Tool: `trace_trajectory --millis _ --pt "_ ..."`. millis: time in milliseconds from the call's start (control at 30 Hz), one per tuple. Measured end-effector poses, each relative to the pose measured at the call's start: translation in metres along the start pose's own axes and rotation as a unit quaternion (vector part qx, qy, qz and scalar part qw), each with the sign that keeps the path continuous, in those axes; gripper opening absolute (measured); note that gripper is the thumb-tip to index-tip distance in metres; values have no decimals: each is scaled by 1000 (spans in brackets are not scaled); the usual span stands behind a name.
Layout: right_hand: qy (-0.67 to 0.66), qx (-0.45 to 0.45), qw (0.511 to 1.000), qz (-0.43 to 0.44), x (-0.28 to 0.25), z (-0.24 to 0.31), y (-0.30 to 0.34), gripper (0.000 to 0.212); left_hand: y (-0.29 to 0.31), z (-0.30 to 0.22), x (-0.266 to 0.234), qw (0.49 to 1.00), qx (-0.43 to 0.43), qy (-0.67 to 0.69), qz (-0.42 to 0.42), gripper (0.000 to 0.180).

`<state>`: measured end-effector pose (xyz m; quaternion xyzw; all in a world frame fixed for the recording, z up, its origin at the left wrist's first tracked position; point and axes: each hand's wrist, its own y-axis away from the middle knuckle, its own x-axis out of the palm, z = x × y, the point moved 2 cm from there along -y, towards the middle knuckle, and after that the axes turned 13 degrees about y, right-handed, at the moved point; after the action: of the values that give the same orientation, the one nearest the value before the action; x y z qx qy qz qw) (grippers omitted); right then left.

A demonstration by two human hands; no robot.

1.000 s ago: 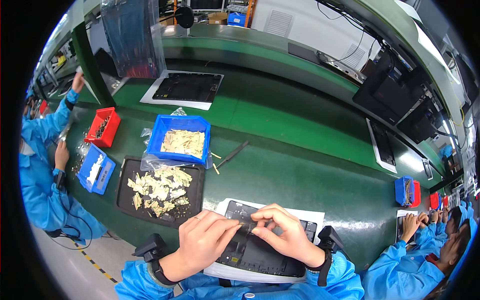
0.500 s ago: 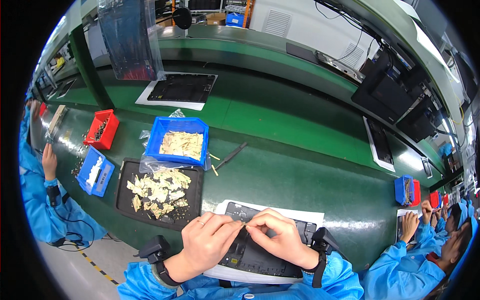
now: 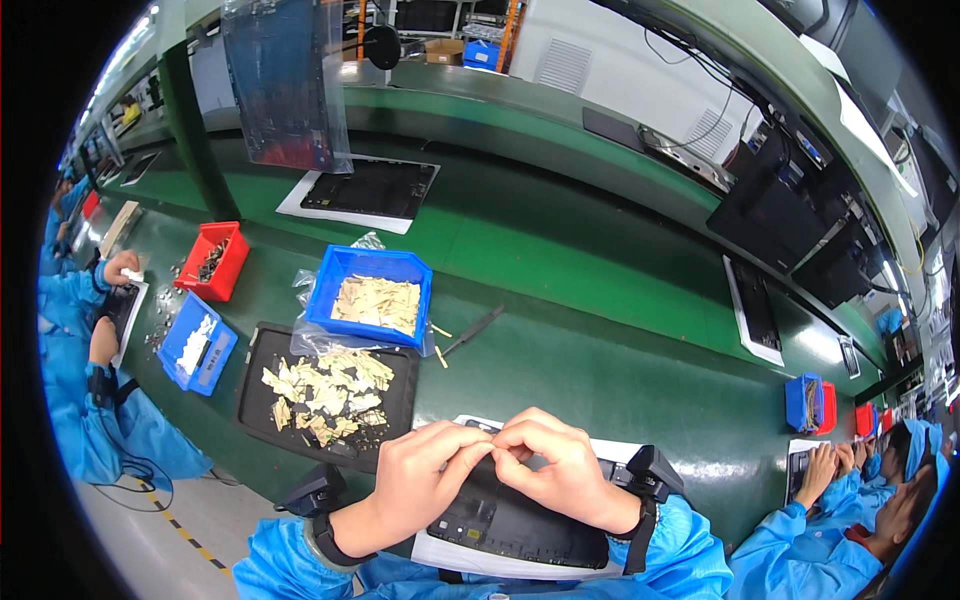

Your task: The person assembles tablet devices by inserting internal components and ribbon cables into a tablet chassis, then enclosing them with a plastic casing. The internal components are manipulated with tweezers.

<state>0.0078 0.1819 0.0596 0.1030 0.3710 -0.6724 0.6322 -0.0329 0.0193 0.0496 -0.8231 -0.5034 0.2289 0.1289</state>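
Observation:
My left hand [image 3: 412,488] and my right hand [image 3: 562,472] meet fingertip to fingertip, both closed in a pinch. Whatever they hold is hidden or too small to name. Below them a flat black panel with small fittings [image 3: 520,525] lies on a white sheet [image 3: 440,556], partly covered by the hands. To the left, a black tray [image 3: 262,425] carries a heap of torn pale-yellow scraps [image 3: 328,385]. Behind it stands a blue bin [image 3: 350,327] of pale-yellow strips [image 3: 380,302], with a dark slim tool like tweezers [image 3: 476,328] beside it.
Farther left are a red bin [image 3: 212,290] of small parts and a blue bin [image 3: 190,375] with white pieces. A co-worker's hands [image 3: 108,335] work over a panel there. Other workers sit at right near blue and red bins [image 3: 808,403]. Another black panel [image 3: 368,190] lies at the back.
My fingertips stay together, but the tiny pale piece between them no longer shows. The view has shifted slightly. At left, a co-worker's two hands and a panel have come into sight.

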Motion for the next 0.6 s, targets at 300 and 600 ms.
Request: trace_trajectory --millis 300,600 --pt "-38 32 998 -41 0 -12 -21 5 -45 29 -61 983 24 -50 -175 8" --pt "-42 92 995 20 3 -21 -18 5 -47 28 -77 946 93 -271 -154 19"
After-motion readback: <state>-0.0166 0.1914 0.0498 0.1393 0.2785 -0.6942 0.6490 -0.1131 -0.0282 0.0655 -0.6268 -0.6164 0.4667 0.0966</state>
